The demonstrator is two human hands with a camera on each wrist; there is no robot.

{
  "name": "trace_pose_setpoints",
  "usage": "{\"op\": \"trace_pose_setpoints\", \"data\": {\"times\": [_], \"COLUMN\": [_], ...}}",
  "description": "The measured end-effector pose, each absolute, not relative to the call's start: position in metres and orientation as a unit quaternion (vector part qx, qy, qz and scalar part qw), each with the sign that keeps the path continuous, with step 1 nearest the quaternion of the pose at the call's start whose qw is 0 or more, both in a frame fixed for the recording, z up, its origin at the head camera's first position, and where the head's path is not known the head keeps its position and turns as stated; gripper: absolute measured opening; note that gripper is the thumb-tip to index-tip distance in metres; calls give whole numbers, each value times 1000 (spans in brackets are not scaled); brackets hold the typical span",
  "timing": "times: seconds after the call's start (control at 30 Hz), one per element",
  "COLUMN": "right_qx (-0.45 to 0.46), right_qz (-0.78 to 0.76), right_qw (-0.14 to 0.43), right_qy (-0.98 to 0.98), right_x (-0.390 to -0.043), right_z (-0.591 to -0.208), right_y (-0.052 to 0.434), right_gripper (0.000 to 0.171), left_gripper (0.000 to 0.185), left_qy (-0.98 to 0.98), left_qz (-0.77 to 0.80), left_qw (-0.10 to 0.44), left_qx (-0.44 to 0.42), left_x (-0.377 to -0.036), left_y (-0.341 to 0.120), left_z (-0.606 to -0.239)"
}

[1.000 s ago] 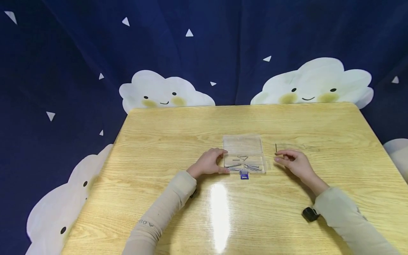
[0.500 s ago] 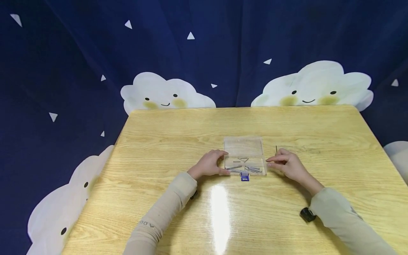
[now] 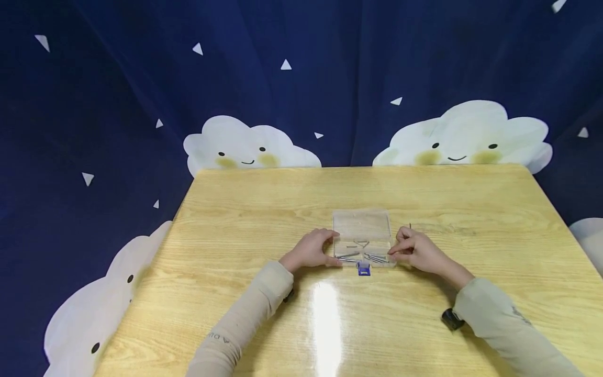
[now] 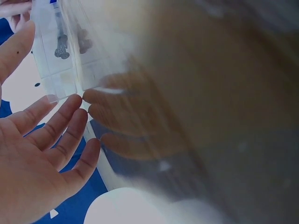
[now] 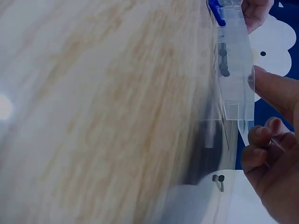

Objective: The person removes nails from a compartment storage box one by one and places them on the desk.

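Pale wood bench (image 3: 264, 209), dark blue cloud-print backdrop (image 3: 118, 104) behind. Near edge: glare patch, two beige sleeves reaching in. Mid-bench: clear plastic box (image 3: 361, 230), screws inside, blue latch (image 3: 363, 269) facing near edge. Left hand (image 3: 312, 250) against box's left side, fingers relaxed, straight. Right hand (image 3: 416, 250) at right side, fingers curled, thumb pressing box wall. Beyond right hand: loose nail (image 3: 410, 226) on bench.

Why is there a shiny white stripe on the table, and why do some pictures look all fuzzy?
Head view: the stripe is lamp glare on the glossy table, near the clear box, and the picture is sharp. Left wrist view: the table is smeared, only the left hand looks clear. Right wrist view: the wood is blurry too, close to the camera.
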State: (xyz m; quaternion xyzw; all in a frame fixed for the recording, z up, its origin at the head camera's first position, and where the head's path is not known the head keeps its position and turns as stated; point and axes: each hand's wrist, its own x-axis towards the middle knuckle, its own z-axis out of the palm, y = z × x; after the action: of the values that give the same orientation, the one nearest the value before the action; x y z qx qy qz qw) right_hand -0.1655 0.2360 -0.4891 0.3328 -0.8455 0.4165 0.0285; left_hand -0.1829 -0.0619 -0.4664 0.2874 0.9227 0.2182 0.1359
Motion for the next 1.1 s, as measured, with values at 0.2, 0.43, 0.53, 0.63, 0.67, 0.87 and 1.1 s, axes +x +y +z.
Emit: {"op": "trace_pose_setpoints", "data": {"times": [0.2,0.43,0.53,0.63,0.67,0.87,1.1], "right_qx": [367,397,404,409,407,379,342], "right_qz": [393,314,282,270,271,294,298], "right_qw": [4,-44,-58,-59,-59,-43,-53], "right_qy": [-843,-861,-868,-870,-870,-876,-890], "right_x": [-168,-171,-172,-172,-172,-170,-165], "right_z": [-488,-479,-473,-470,-470,-475,-472], "right_y": [234,231,229,228,228,224,218], "right_gripper": [12,9,10,10,10,7,4], "left_gripper": [74,74,73,73,73,72,73], "left_qy": [922,923,923,922,922,922,923], "left_qz": [223,220,217,220,220,222,218], "left_qw": [138,133,128,127,127,125,124], "left_qx": [286,287,290,292,292,290,291], "left_x": [-180,-179,-180,-180,-180,-181,-182], "left_y": [-61,-61,-61,-61,-61,-62,-61], "left_z": [-467,-469,-467,-465,-465,-467,-469]}}
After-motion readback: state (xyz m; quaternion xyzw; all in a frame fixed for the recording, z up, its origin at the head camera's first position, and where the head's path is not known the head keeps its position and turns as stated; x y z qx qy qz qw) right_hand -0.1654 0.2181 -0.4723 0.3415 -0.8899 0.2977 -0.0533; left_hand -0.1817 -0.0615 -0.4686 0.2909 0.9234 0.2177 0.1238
